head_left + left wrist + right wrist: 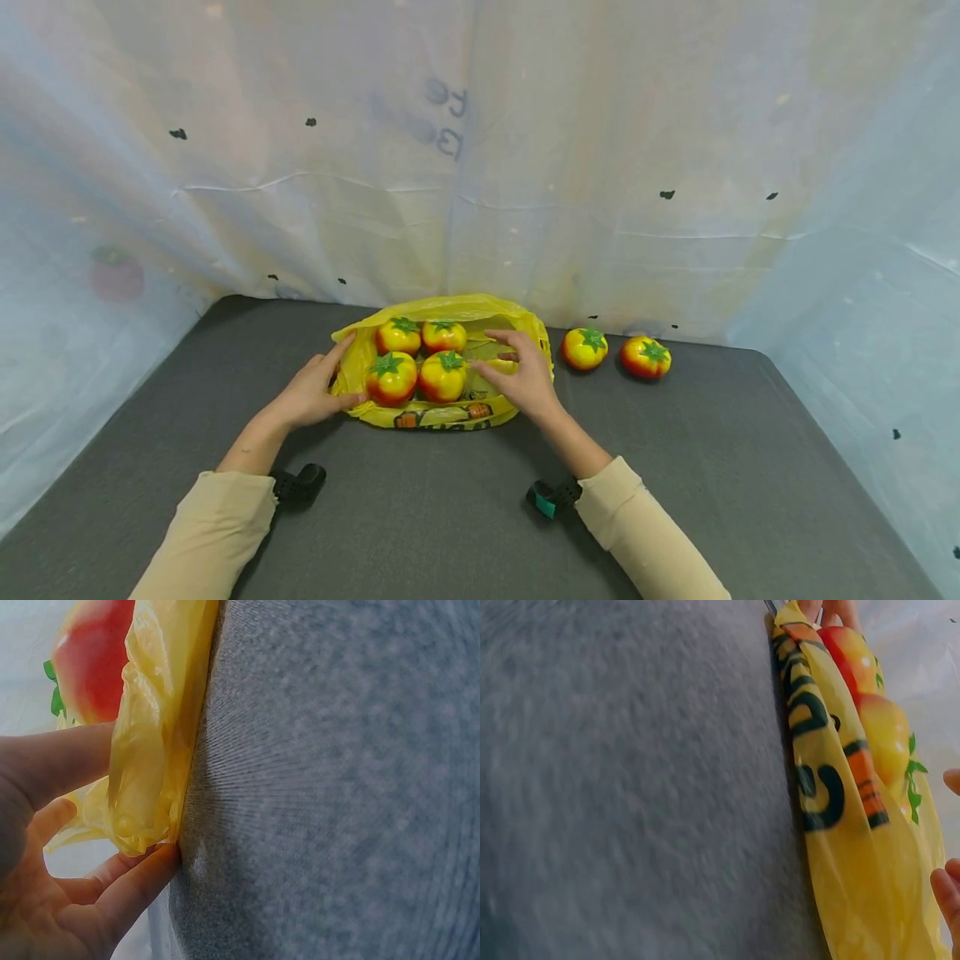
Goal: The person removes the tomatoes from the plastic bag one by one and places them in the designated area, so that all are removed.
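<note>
From the head, the yellow bag (431, 418) lies with its long axis running left to right across the table (420, 492), its mouth gaping upward. Four tomatoes (442, 377) sit in two rows in the bag's left half; in its right half the lining shows bare. The right hand (525, 379) hangs over that bare part, thumb and fingers parted and holding nothing. Its thumb tip has the right front tomato just to its left; whether they touch I cannot tell. Two loose tomatoes (615, 354) rest on the table to the right of the bag, nearer this hand than the other. The left hand (311, 396) is at the bag's left end, thumb over the front corner. The table's back edge and the plastic sheet (562, 167) stand close behind the bag; the wider room is in front of it.

From the left wrist, the thumb hooks over the bag's rim while the fingers brace its outer end, low by the table, so the left hand holds it.

From the right wrist, fingertips stand apart from the tomatoes, above the bag's printed front.
</note>
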A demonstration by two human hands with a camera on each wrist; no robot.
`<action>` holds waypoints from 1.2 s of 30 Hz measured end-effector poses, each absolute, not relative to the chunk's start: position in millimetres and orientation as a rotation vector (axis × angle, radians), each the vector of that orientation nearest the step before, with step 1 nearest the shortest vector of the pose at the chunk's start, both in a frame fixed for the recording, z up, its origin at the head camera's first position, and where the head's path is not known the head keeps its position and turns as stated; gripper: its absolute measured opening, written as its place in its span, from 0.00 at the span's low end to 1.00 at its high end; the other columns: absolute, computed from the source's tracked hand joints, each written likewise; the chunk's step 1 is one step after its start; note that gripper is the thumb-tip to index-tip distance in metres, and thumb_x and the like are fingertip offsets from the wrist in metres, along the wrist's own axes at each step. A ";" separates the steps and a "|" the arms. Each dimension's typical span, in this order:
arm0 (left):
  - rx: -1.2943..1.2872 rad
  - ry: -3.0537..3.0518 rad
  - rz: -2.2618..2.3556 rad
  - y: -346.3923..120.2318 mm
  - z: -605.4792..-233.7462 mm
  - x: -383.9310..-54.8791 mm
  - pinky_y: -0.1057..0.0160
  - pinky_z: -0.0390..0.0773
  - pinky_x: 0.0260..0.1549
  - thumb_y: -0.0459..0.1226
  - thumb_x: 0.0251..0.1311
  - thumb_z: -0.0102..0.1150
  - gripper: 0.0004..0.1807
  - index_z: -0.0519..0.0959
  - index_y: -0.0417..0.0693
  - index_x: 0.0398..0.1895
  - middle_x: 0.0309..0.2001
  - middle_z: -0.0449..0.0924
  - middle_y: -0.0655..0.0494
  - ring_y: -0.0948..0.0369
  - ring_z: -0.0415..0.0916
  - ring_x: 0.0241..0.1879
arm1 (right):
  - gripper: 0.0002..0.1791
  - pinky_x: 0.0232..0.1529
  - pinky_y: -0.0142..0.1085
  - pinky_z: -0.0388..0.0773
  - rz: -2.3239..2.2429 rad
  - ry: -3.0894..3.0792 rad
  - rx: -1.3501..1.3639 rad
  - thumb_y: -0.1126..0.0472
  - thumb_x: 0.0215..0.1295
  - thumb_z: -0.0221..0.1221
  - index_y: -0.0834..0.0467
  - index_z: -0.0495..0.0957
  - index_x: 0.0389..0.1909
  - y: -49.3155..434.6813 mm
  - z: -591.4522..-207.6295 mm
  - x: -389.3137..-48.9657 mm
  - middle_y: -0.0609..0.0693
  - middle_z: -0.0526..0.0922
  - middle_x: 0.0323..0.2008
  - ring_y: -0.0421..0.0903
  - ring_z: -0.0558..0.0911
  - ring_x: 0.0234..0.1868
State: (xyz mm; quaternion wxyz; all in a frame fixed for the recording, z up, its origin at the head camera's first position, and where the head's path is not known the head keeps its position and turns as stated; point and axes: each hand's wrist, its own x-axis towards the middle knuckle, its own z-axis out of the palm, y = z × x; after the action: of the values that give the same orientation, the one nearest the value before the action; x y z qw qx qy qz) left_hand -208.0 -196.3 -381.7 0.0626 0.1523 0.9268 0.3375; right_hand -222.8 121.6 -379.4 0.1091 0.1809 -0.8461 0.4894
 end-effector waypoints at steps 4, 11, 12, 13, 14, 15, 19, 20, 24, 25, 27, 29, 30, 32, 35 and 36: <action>0.460 2.796 1.024 -195.9 -382.1 -207.9 0.42 0.68 0.43 0.43 0.60 0.62 0.50 0.41 0.42 0.76 0.53 0.64 0.28 0.42 0.67 0.47 | 0.27 0.54 0.50 0.74 1.450 -2.486 0.565 0.61 0.57 0.67 0.61 0.75 0.58 116.3 -382.4 -220.9 0.61 0.74 0.57 0.57 0.73 0.59; 0.467 2.810 1.024 -196.0 -382.0 -207.2 0.40 0.68 0.45 0.43 0.60 0.62 0.50 0.42 0.42 0.76 0.54 0.63 0.26 0.39 0.67 0.49 | 0.29 0.54 0.53 0.74 1.470 -2.525 0.622 0.60 0.58 0.67 0.63 0.73 0.60 108.4 -384.7 -220.4 0.61 0.73 0.58 0.61 0.71 0.60; 0.468 2.810 1.025 -195.9 -381.9 -207.2 0.40 0.68 0.45 0.43 0.60 0.62 0.50 0.41 0.42 0.76 0.54 0.63 0.26 0.39 0.67 0.50 | 0.29 0.53 0.53 0.74 1.469 -2.538 0.631 0.59 0.58 0.67 0.63 0.73 0.60 107.4 -384.7 -220.4 0.61 0.73 0.58 0.61 0.71 0.60; 0.467 2.808 1.027 -195.9 -382.0 -207.3 0.40 0.68 0.45 0.43 0.60 0.62 0.50 0.41 0.42 0.76 0.54 0.63 0.26 0.39 0.67 0.50 | 0.30 0.53 0.53 0.74 1.472 -2.550 0.640 0.59 0.58 0.67 0.62 0.73 0.61 106.4 -384.8 -220.5 0.61 0.73 0.58 0.61 0.71 0.60; 0.465 2.807 1.028 -195.8 -382.1 -207.5 0.40 0.68 0.45 0.43 0.60 0.62 0.50 0.41 0.42 0.76 0.54 0.63 0.27 0.40 0.67 0.49 | 0.30 0.53 0.53 0.74 1.476 -2.563 0.650 0.59 0.58 0.67 0.62 0.73 0.61 105.5 -384.8 -220.7 0.62 0.73 0.58 0.61 0.72 0.59; 0.464 2.806 1.029 -195.8 -382.4 -207.8 0.41 0.68 0.44 0.43 0.60 0.62 0.50 0.41 0.42 0.76 0.54 0.63 0.27 0.40 0.67 0.49 | 0.30 0.53 0.52 0.74 1.478 -2.576 0.659 0.58 0.58 0.67 0.61 0.73 0.61 104.7 -385.0 -220.9 0.61 0.73 0.58 0.61 0.72 0.59; 0.459 2.800 1.036 -195.3 -383.0 -208.3 0.41 0.68 0.45 0.43 0.60 0.62 0.50 0.41 0.42 0.76 0.54 0.63 0.27 0.40 0.67 0.49 | 0.31 0.52 0.50 0.76 1.469 -2.623 0.682 0.58 0.58 0.67 0.58 0.72 0.63 101.5 -385.7 -222.3 0.59 0.73 0.58 0.59 0.73 0.58; 0.459 2.802 1.037 -195.3 -383.0 -208.2 0.40 0.68 0.45 0.43 0.60 0.62 0.50 0.41 0.42 0.76 0.54 0.63 0.27 0.40 0.67 0.49 | 0.31 0.52 0.50 0.76 1.467 -2.629 0.686 0.58 0.58 0.67 0.58 0.72 0.63 100.6 -385.9 -222.4 0.58 0.74 0.58 0.59 0.74 0.58; 0.462 2.808 1.040 -195.2 -383.1 -207.4 0.39 0.67 0.46 0.42 0.60 0.63 0.50 0.42 0.41 0.76 0.55 0.62 0.26 0.39 0.66 0.50 | 0.31 0.52 0.48 0.76 1.449 -2.646 0.699 0.57 0.58 0.67 0.57 0.72 0.63 97.3 -386.3 -221.7 0.56 0.73 0.59 0.56 0.75 0.57; 0.463 2.809 1.042 -195.2 -383.1 -207.2 0.39 0.67 0.46 0.42 0.60 0.63 0.50 0.42 0.41 0.76 0.55 0.62 0.26 0.39 0.66 0.50 | 0.31 0.52 0.48 0.76 1.449 -2.648 0.703 0.57 0.58 0.67 0.57 0.72 0.63 96.7 -386.6 -221.5 0.56 0.73 0.59 0.55 0.76 0.56; 0.461 2.808 1.043 -195.2 -383.3 -207.0 0.39 0.67 0.46 0.42 0.60 0.63 0.50 0.42 0.41 0.76 0.55 0.62 0.26 0.39 0.66 0.50 | 0.31 0.52 0.47 0.76 1.446 -2.656 0.703 0.57 0.58 0.67 0.57 0.72 0.63 95.6 -387.2 -221.0 0.55 0.73 0.58 0.53 0.76 0.55; 0.459 2.808 1.042 -195.2 -383.8 -207.3 0.39 0.67 0.46 0.42 0.60 0.63 0.50 0.42 0.41 0.76 0.55 0.62 0.27 0.39 0.67 0.50 | 0.31 0.52 0.46 0.76 1.445 -2.663 0.697 0.57 0.58 0.67 0.57 0.72 0.62 95.0 -387.3 -220.2 0.55 0.74 0.58 0.52 0.77 0.54; 0.458 2.808 1.041 -195.3 -384.1 -207.5 0.39 0.67 0.46 0.42 0.60 0.63 0.50 0.41 0.41 0.76 0.55 0.62 0.27 0.40 0.67 0.49 | 0.31 0.52 0.46 0.76 1.443 -2.667 0.695 0.57 0.58 0.67 0.57 0.72 0.62 94.7 -387.2 -219.9 0.55 0.74 0.58 0.52 0.77 0.54; 0.454 2.809 1.038 -195.6 -384.8 -208.1 0.40 0.68 0.45 0.43 0.60 0.63 0.50 0.41 0.42 0.76 0.54 0.63 0.27 0.40 0.67 0.49 | 0.31 0.53 0.46 0.76 1.442 -2.676 0.692 0.57 0.58 0.67 0.57 0.72 0.63 94.4 -387.1 -219.5 0.54 0.74 0.58 0.52 0.77 0.55; 0.451 2.812 1.035 -196.2 -385.7 -209.0 0.40 0.68 0.45 0.43 0.60 0.63 0.50 0.41 0.43 0.77 0.55 0.63 0.27 0.40 0.67 0.49 | 0.31 0.53 0.46 0.76 1.438 -2.689 0.693 0.56 0.58 0.67 0.56 0.72 0.63 94.3 -387.0 -219.2 0.54 0.74 0.59 0.53 0.77 0.55; 0.450 2.811 1.035 -196.4 -385.9 -209.2 0.39 0.68 0.45 0.43 0.60 0.63 0.50 0.41 0.44 0.77 0.55 0.62 0.27 0.40 0.67 0.49 | 0.31 0.53 0.46 0.76 1.440 -2.692 0.691 0.56 0.58 0.67 0.56 0.71 0.63 94.3 -387.0 -219.1 0.54 0.74 0.59 0.53 0.77 0.55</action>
State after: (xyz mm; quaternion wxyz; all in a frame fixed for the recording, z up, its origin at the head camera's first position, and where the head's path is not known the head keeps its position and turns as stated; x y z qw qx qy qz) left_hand -209.2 -196.4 -385.9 0.0562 0.1482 0.9266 0.3411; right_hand -219.1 94.3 -387.0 0.0055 0.2208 -0.8600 0.4601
